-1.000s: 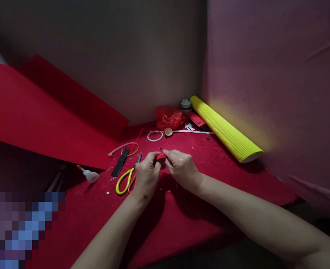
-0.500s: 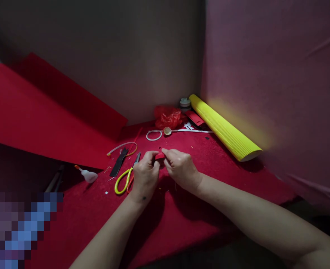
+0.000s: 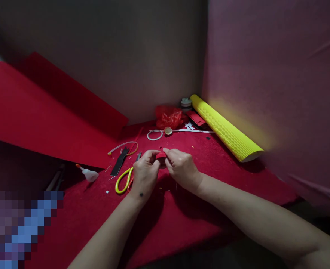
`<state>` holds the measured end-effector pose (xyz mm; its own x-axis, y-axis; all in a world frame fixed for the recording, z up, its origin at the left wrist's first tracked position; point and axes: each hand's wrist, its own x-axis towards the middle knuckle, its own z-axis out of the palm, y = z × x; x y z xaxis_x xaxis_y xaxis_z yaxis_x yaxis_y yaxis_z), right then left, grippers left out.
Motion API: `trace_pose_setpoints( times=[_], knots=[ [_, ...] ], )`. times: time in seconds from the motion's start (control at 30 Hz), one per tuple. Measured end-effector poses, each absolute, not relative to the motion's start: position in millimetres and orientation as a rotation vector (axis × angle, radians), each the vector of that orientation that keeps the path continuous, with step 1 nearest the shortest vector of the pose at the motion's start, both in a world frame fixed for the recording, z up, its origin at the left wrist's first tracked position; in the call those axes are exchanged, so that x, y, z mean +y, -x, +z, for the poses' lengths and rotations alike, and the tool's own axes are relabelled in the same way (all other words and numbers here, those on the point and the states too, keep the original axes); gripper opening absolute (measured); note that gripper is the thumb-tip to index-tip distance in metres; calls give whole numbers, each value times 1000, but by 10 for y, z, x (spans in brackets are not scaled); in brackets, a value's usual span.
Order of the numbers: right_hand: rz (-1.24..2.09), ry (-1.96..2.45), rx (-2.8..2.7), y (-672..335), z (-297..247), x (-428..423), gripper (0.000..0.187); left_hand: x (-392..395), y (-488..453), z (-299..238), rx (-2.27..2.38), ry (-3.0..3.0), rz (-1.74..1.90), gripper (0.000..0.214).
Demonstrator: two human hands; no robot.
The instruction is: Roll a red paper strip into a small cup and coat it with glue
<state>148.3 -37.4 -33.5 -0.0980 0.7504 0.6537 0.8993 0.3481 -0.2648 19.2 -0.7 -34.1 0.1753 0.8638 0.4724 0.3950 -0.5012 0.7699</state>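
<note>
Between my two hands is a small piece of red corrugated paper (image 3: 161,155), curved and ribbed, held a little above the red cloth. My left hand (image 3: 147,170) pinches its left end between thumb and fingers. The right end is pinched by my right hand (image 3: 182,166). Partly hidden behind my left hand lie scissors (image 3: 122,181) with yellow and red handles. To their left is a black strip (image 3: 119,161), and a white squeeze bottle (image 3: 89,175) with an orange tip lies farther left.
A yellow corrugated roll (image 3: 229,130) leans along the right side. At the back are a red plastic bag (image 3: 169,117), a lidded jar (image 3: 186,104), a small round piece (image 3: 168,130) and a white ring (image 3: 154,135). A large red sheet (image 3: 55,116) rises at left.
The red corrugated paper shows a little more of its curved, ribbed face between my fingers. Both hands keep their pinch and almost the same place; the view has shifted slightly.
</note>
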Motion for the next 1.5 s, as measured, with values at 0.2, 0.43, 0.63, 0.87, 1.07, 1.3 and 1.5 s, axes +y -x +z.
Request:
trace_pose_setpoints(
  times=[0.2, 0.43, 0.63, 0.87, 1.07, 1.3, 1.5],
  knots=[
    [-254, 1477, -1901, -1481, -326, -381, 30, -4, -187, -349, 1193, -1985, 1306, 14],
    [-188, 1522, -1920, -1460, -297, -385, 30, -8, -179, -350, 1192, -1985, 1319, 13],
    [-106, 1546, -1883, -1468, -267, -380, 29, 0, -194, -349, 1147, -1910, 1268, 13],
    [-53, 1563, -1892, -1468, -265, -384, 32, -18, -200, -319, 1189, -1916, 1291, 12],
    [-39, 1578, -1900, -1467, -252, -400, 32, -25, -205, -326, 1211, -1904, 1285, 14],
    [-55, 1576, -1916, -1461, -257, -406, 37, -10, -204, -330, 1197, -1869, 1249, 14],
    [-55, 1596, -1943, -1454, -256, -406, 33, -2, -201, -322, 1248, -1901, 1255, 15]
  ],
)
